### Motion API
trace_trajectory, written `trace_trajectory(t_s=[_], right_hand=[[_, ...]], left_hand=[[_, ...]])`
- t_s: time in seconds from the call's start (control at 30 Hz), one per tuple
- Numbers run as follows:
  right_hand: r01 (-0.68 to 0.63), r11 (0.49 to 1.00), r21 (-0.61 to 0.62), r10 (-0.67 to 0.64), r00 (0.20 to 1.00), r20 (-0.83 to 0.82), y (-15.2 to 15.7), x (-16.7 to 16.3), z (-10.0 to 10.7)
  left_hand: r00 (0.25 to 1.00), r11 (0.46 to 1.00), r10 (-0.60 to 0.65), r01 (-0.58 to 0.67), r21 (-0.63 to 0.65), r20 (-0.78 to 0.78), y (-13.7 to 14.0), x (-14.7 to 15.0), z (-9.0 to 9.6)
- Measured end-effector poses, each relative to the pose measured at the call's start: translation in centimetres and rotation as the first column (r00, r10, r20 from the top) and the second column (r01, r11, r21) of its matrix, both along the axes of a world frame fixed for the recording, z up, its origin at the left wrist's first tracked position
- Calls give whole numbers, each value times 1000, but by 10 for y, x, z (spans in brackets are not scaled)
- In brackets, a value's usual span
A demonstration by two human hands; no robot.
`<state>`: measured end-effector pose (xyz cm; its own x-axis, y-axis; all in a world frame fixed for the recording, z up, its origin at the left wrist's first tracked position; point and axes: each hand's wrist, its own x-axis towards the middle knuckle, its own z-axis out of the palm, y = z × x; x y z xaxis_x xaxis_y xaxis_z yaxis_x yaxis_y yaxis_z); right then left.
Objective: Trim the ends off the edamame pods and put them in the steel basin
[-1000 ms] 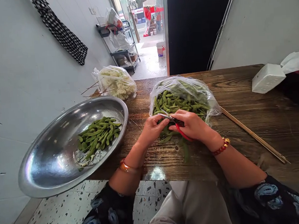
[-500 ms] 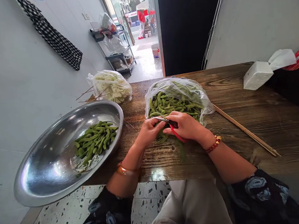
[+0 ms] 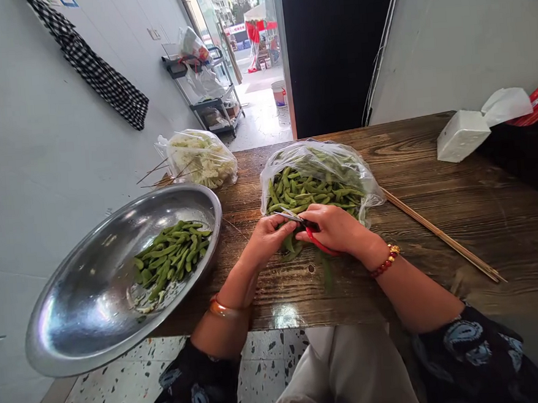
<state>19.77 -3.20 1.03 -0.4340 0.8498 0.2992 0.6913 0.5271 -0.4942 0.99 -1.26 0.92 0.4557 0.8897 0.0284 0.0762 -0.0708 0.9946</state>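
Right hand (image 3: 333,228) curls round red-handled scissors (image 3: 316,240), blades slightly parted, tips over the left hand's fingers. Left hand (image 3: 268,237): thumb and fingers drawn close together beside the blades; cannot tell whether they pinch a pod. Just beyond both hands, green pods (image 3: 296,189) in a clear plastic bag (image 3: 363,171). Left of left hand, metal basin (image 3: 77,301) with more pods. Right of right hand, thin sticks (image 3: 441,233).

Basin (image 3: 86,288) shiny smooth metal, tbl (image 3: 520,239) grained wood w/ some gloss, pod bag (image 3: 334,154) thin clr plastic.
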Motion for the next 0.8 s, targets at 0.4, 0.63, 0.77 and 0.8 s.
trace_trajectory(t_s=[0.4, 0.63, 0.77, 0.8], right_hand=[[112, 993, 25, -104, 969, -225, 2, -2, -1], [91, 996, 11, -86, 971, -225, 0, -5, -3], [88, 996, 7, -83, 959, -270, 0, -6, -1], [86, 996, 12, -79, 955, -285, -1, -7, 0]], left_hand=[[819, 919, 352, -210, -335, 454, 9, -7, 4], [800, 923, 332, -164, -349, 501, 6, -4, 2], [838, 932, 289, -135, -336, 463, 2, 1, 3], [841, 934, 286, -138, -329, 459, 2, 2, 2]])
